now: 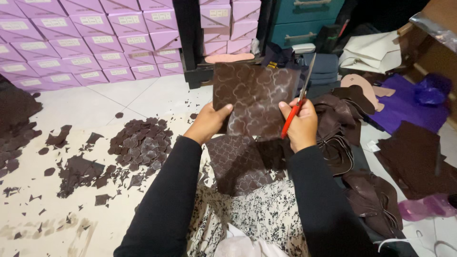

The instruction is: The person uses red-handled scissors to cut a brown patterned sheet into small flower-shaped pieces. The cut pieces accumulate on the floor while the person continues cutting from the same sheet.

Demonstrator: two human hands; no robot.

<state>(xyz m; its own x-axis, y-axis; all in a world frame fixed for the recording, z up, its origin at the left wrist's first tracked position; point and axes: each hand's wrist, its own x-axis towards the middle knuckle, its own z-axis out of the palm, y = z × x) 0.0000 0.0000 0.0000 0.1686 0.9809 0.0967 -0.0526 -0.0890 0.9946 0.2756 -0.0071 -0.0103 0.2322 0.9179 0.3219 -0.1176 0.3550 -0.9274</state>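
Fingers point(220, 110) of your left hand point(207, 123) were closed on the lower left edge of a dark brown sheet point(254, 97), thumb on the front and the rest hidden behind it. You held that sheet upright in front of you, above your lap, its face marked with pale outlines of rounded, petal-like shapes. Your right hand point(301, 124) pinched the sheet's right edge with the thumb while the same hand gripped red-handled scissors point(297, 105), whose blades pointed up past the sheet's right side; whether the blades were apart or together could not be made out.

Just below the sheet, a second brown piece point(235, 164) with the same traced pattern lay across your lap, on a white cloth with small black print point(266, 214). Both your arms wore black sleeves.

To your left, on the pale floor, sat a heap of small brown cut-out shapes point(142, 142), with loose scraps point(78, 173) scattered beside it. To your right lay a tangle of dark brown offcuts point(350, 143). Further off, rows of lilac boxes point(90, 38) were stacked against the wall, and a purple bag point(409, 102) lay at the far right.
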